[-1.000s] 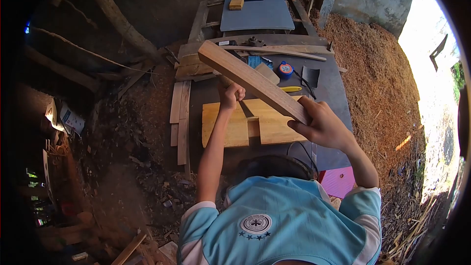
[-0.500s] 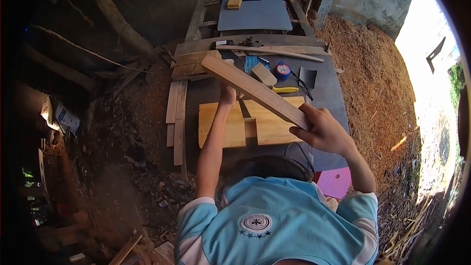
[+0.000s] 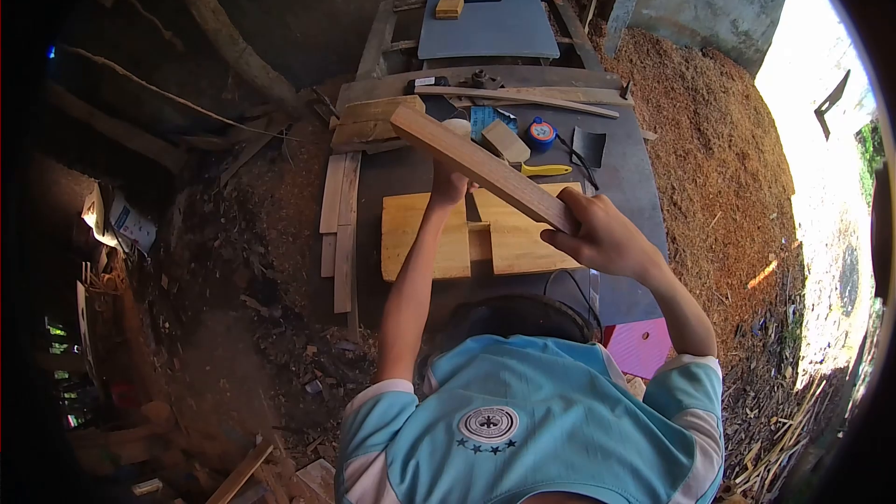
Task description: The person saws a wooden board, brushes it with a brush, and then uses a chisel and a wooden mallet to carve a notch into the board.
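A long wooden bar (image 3: 485, 171) is held up at a slant above the table, its far end to the upper left. My right hand (image 3: 599, 231) grips the near right end, thumb below and fingers over the top. Under the bar's middle is my left hand (image 3: 452, 185), partly hidden by the wood; its fingers are mostly out of sight. Below lie two yellowish boards, a left board (image 3: 425, 238) and a right board (image 3: 532, 247), with a small wood piece (image 3: 480, 243) between them.
On the dark table (image 3: 373, 189) are a blue tape measure (image 3: 540, 133), a yellow-handled tool (image 3: 546, 170), a wood block (image 3: 505, 142), a thick wood piece (image 3: 378, 121) and long strips (image 3: 344, 233) at left. Behind stands a grey board (image 3: 487, 28). Wood shavings (image 3: 709, 149) cover the right ground.
The bar's near end and my right hand have moved slightly up and left. My left hand has shifted a little to the right along the bar's underside.
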The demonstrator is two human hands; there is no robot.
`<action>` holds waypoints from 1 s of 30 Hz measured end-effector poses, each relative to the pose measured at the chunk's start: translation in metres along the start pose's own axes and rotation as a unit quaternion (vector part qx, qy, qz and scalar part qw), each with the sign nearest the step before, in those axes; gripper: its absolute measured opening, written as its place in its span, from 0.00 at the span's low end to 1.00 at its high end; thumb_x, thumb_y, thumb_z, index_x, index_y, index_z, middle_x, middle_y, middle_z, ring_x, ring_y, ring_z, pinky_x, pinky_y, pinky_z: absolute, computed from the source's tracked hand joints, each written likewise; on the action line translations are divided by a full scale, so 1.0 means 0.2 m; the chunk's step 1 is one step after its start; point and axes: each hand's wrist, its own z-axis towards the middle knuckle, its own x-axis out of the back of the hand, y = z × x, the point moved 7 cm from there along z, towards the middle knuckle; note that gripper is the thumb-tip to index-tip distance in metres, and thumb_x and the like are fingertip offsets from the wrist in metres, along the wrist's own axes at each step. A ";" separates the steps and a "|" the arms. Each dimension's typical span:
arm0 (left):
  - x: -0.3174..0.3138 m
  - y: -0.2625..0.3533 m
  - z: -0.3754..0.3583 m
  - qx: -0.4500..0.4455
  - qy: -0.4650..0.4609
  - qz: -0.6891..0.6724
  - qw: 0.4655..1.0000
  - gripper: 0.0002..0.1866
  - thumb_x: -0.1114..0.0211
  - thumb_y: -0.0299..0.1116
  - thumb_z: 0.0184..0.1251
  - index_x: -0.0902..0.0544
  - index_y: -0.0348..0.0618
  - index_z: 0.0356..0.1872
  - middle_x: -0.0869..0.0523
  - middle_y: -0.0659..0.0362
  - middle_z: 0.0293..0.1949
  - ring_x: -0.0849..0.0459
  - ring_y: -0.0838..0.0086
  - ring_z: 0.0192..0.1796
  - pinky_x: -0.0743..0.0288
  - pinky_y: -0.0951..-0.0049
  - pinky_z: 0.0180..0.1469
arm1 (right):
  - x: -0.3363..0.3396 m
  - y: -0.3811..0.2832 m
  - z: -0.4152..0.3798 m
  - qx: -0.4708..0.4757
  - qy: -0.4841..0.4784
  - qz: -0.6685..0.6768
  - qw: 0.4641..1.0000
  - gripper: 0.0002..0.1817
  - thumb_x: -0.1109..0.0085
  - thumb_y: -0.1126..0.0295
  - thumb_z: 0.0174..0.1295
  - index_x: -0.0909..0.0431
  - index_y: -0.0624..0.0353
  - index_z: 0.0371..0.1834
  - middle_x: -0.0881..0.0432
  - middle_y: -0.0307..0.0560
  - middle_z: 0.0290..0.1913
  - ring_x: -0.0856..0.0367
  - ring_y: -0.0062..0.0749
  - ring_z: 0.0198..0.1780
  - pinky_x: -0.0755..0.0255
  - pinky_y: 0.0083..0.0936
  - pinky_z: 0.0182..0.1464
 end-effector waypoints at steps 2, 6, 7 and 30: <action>-0.01 -0.01 0.00 0.001 -0.008 0.010 1.000 0.17 0.46 0.48 0.64 0.30 0.43 0.30 0.26 0.62 0.20 0.29 0.81 0.16 0.37 0.82 0.14 | -0.01 0.02 0.00 -0.024 -0.010 -0.006 1.000 0.17 0.39 0.64 0.53 0.31 0.69 0.29 0.29 0.57 0.16 0.26 0.48 0.20 0.37 0.36 0.24; 0.01 -0.05 0.00 -0.021 -0.001 0.022 1.000 0.12 0.41 0.40 0.60 0.29 0.43 0.30 0.26 0.62 0.20 0.29 0.81 0.15 0.37 0.82 0.14 | -0.03 0.06 -0.01 -0.038 -0.031 -0.026 0.998 0.17 0.39 0.64 0.53 0.32 0.69 0.28 0.29 0.57 0.16 0.25 0.49 0.21 0.36 0.36 0.25; 0.02 -0.04 0.00 -0.029 0.004 0.035 0.999 0.11 0.40 0.38 0.59 0.29 0.42 0.30 0.26 0.62 0.20 0.30 0.81 0.15 0.37 0.81 0.14 | -0.03 0.05 0.00 -0.028 -0.032 -0.029 0.999 0.17 0.39 0.63 0.53 0.32 0.69 0.29 0.29 0.57 0.16 0.25 0.49 0.21 0.36 0.36 0.25; -0.04 0.05 -0.04 0.045 0.052 -0.084 0.994 0.06 0.40 0.24 0.51 0.31 0.40 0.26 0.29 0.62 0.14 0.32 0.81 0.12 0.41 0.80 0.13 | 0.59 -0.49 0.11 0.137 0.273 0.204 0.930 0.16 0.44 0.64 0.61 0.30 0.66 0.44 0.27 0.37 0.22 0.31 0.15 0.20 0.37 0.16 0.21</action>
